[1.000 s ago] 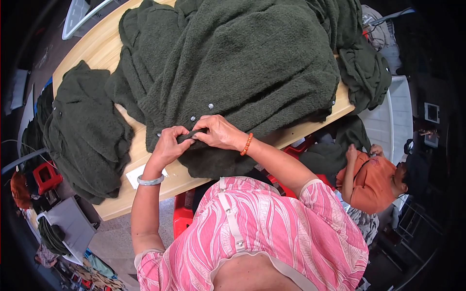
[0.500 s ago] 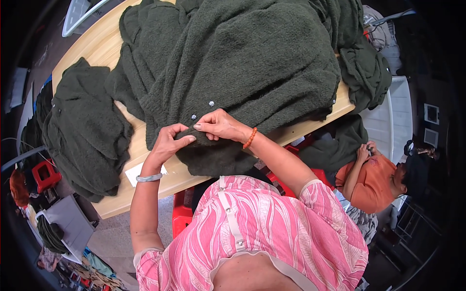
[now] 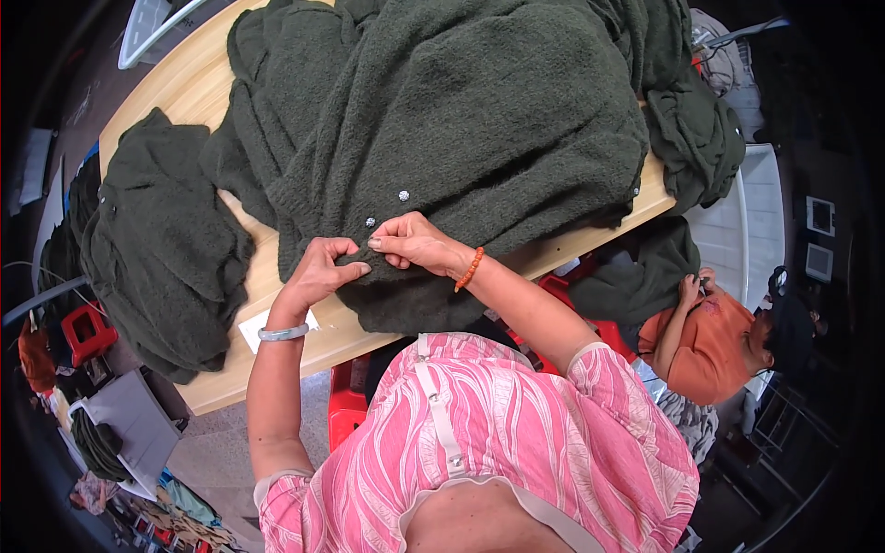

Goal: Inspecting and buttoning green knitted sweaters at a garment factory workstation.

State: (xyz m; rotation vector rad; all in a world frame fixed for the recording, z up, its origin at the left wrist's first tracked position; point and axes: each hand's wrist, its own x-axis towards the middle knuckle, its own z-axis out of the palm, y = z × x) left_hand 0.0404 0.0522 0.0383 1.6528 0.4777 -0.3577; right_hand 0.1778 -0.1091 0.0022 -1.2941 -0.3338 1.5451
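A dark green fuzzy knit garment (image 3: 479, 120) lies in folds across the table in front of me, its near edge hanging over toward my lap. My left hand (image 3: 318, 272) pinches that edge between thumb and fingers. Close beside it, my right hand (image 3: 415, 244) has thumb and forefinger pressed together at the same edge; anything tiny between those fingertips cannot be made out. Just above my right fingertips sits a sparkly round button (image 3: 371, 222), with a second sparkly button (image 3: 404, 195) farther up the cloth.
The pale wooden table (image 3: 171, 92) carries another dark green garment (image 3: 166, 249) on the left and a bunched one (image 3: 696, 138) at the right. White paper (image 3: 253, 332) lies by my left wrist. A person in orange (image 3: 705, 341) handles green cloth at right. A red stool (image 3: 343, 405) stands below.
Hardly anything differs. My right hand has shifted very slightly up at the garment's edge, while my left hand keeps its pinch in about the same place.
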